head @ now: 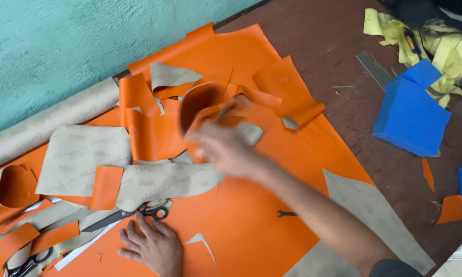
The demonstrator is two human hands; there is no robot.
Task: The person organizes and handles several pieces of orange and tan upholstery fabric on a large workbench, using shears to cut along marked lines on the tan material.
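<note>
My right hand (222, 149) is blurred by motion and grips a curled orange leather piece (203, 105) above the pile of cut pieces. My left hand (151, 246) rests flat, fingers spread, on the large orange leather sheet (251, 225), just below a pair of black-handled scissors (133, 214). Orange scraps (149, 131) and beige-backed offcuts (82, 154) lie overlapped between the two hands.
A beige roll (51, 120) lies along the teal wall. Blue foam pieces (410, 115) and crumpled yellow material (446, 46) sit at the right on the brown floor, with a metal ruler (374, 66) nearby. Second scissors (26, 264) lie bottom left. A small black wrench (286, 213) lies on the sheet.
</note>
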